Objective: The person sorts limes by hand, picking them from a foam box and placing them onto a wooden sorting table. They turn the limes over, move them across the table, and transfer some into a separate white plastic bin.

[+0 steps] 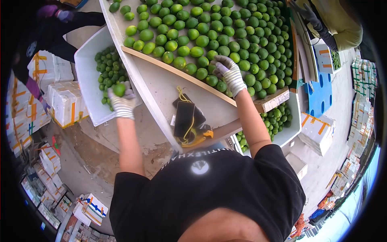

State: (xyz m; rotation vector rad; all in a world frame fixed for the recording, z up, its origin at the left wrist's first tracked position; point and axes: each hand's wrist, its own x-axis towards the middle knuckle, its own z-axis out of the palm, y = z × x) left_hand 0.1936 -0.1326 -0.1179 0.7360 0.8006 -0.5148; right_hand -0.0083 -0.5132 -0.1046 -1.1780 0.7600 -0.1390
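Many green limes (202, 40) cover a sorting table, held back by a wooden strip (177, 75). Gloved in white and grey, my left hand (122, 101) is over a white bin (89, 90) of small limes, its fingers round one lime (119, 89). My right hand (229, 72), in a matching glove, reaches over the wooden strip to the limes near the table's edge. Its fingers are bent against the limes; whether one is gripped is hidden.
A phone (184, 119) with a yellow cord lies on the table's near corner. Another lime bin (296, 121) stands at the right. Foam boxes (66, 103) are stacked at the left. Two other people stand at the upper left (48, 40) and upper right (338, 24).
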